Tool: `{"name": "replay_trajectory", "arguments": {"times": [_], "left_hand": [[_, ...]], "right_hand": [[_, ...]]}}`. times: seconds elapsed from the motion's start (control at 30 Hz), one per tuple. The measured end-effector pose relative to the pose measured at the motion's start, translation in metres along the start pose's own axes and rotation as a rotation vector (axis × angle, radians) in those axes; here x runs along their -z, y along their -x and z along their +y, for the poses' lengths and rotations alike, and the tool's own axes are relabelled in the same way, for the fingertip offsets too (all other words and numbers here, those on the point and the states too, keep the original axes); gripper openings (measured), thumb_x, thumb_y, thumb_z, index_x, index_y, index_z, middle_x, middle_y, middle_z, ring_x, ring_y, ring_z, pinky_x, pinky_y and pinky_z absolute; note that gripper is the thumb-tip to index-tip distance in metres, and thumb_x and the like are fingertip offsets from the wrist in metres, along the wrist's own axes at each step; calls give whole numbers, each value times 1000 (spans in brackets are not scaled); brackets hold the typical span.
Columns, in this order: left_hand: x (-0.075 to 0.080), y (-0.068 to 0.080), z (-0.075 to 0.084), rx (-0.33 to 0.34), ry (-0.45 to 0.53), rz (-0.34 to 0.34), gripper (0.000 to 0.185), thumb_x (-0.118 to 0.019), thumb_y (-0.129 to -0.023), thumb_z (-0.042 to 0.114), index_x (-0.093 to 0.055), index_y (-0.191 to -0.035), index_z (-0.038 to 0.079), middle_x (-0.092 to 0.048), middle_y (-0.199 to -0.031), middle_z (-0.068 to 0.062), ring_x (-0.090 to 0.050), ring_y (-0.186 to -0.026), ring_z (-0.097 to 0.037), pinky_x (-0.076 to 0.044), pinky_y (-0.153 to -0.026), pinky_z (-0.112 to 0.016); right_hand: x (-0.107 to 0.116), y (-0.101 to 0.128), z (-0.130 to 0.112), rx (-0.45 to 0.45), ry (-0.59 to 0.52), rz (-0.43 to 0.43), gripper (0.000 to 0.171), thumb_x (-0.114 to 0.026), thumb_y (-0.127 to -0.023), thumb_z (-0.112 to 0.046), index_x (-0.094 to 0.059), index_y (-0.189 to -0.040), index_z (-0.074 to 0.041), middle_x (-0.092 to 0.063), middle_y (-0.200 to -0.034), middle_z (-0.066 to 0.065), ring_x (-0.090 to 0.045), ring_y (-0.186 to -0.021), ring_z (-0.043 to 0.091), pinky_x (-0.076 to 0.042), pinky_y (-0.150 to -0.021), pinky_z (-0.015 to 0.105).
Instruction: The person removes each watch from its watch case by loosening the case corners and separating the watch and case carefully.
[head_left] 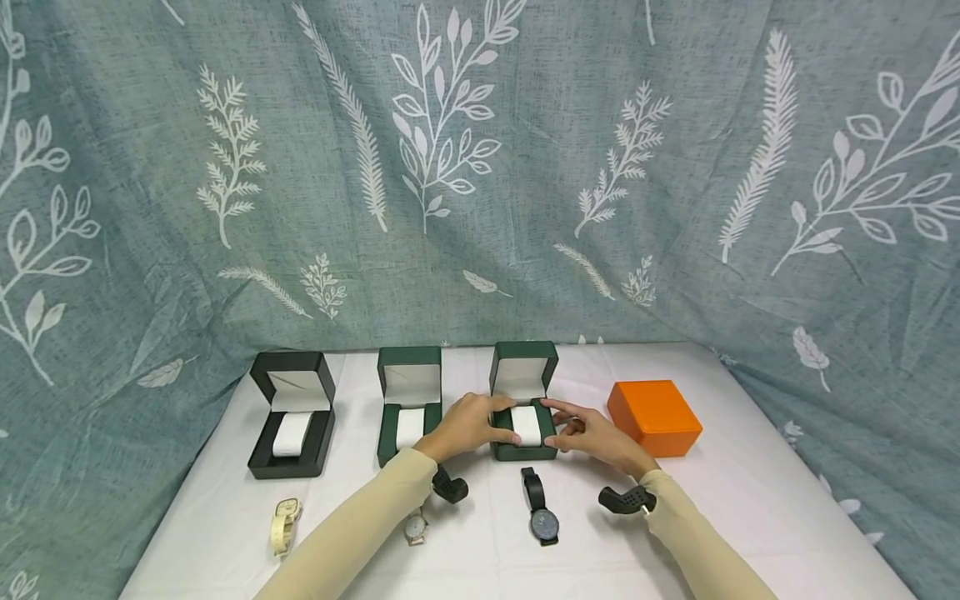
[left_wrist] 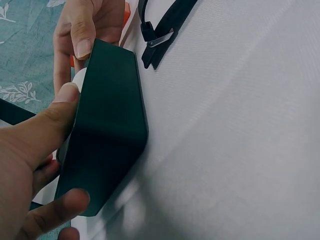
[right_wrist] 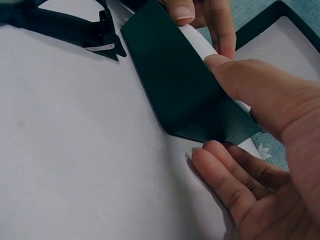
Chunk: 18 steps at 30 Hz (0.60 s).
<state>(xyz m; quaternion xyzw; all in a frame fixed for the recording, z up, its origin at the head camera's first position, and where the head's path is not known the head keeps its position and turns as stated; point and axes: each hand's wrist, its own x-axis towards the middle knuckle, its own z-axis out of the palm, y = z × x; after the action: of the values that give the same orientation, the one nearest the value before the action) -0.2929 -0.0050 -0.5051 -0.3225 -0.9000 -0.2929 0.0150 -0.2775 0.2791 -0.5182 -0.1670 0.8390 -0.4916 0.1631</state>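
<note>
Green box: third case from the left, centre of the head view, lid up, white cushion exposed so it can be reached.
Left hand: yours clamps the box's left side, thumb over the rim onto the cushion, fingers curled round the wall; steadies it.
Right hand: thumb on the cushion's right edge, fingers loosely spread at the outer wall.
Black watch: flat on the white cloth, just below the box, within reach.
Others: black case, second green box, shut orange box.
</note>
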Motion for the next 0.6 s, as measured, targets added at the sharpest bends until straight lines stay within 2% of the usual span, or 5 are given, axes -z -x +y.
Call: {"name": "replay_trajectory", "arguments": {"times": [0.23,0.37,0.47,0.6], "left_hand": [[1,0,0,-27,4,26,62,-83,-85,44,-70,-135,11,-69,-132,-1,-65,-120,-18,-52,-98,-36],[2,-1,1,-21,17,56,52,-82,-88,43,-74,-129,10,-74,-121,1,-71,-99,-14,-54,-90,-35],[3,-1,1,-21,39,85,46,-80,-90,42,-77,-123,11,-77,-109,3,-69,-85,-11,-54,-82,-33],[5,-2,4,-29,71,98,40,-79,-92,39,-78,-120,9,-78,-99,3,-68,-83,-7,-53,-76,-29]], "right_hand": [[-1,2,0,26,-22,11,71,-80,-92,-31,-48,-155,-24,-56,-133,17,-69,-89,30,-51,-84,40],[-2,4,-1,33,-33,18,69,-81,-92,-29,-50,-153,-21,-58,-132,18,-70,-87,32,-55,-82,39],[-1,7,-4,37,-52,26,68,-82,-91,-27,-52,-152,-19,-58,-130,17,-71,-88,33,-58,-80,40],[1,13,-10,51,-82,31,68,-83,-90,-23,-53,-151,-14,-56,-131,21,-69,-91,36,-59,-79,44]]}}
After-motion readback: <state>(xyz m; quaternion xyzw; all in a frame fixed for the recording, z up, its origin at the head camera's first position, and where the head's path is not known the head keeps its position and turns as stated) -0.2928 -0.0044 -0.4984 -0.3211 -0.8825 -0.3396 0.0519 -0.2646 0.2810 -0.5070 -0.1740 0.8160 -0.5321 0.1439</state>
